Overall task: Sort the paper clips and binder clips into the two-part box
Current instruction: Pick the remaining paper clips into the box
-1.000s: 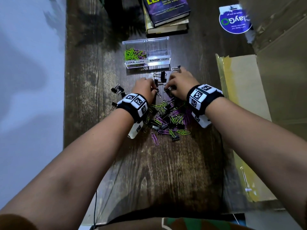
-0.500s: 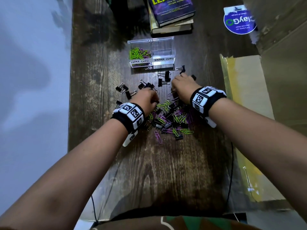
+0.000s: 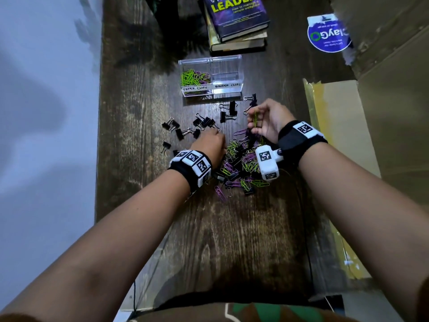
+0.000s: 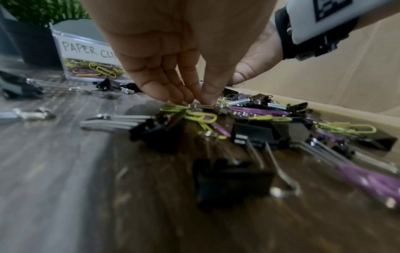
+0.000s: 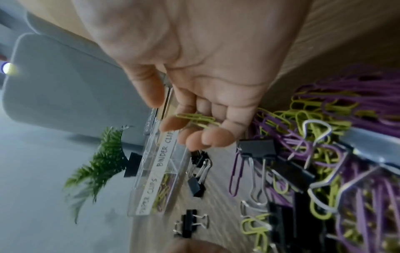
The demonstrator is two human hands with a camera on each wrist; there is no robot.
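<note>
mixed pile: green and purple paper clips tangled with black binder clips on the dark wooden table, nearest the person, between the two wrists.
left hand: down on the left edge of the pile; in the left wrist view the fingertips are bunched and pinching at clip wire, though which clip they have is not clear.
right hand: lifted just above the far edge of the pile, palm turned up, fingers loosely curled around a few green paper clips; thumb held apart from them.
loose binder clips: black, scattered beyond the pile, between it and the box.
two-part box: clear, farther up the table; the half labelled paper clips already holds green and purple clips, the half labelled binder clips looks empty.
books: stacked behind the box.
handling, paper clips: likely very light, thin and slick; they hook one another, so a loose handful may trail extras. cup them from below.
handling, binder clips: stiff and springy; best taken by the black body or the folded wire handles.
</note>
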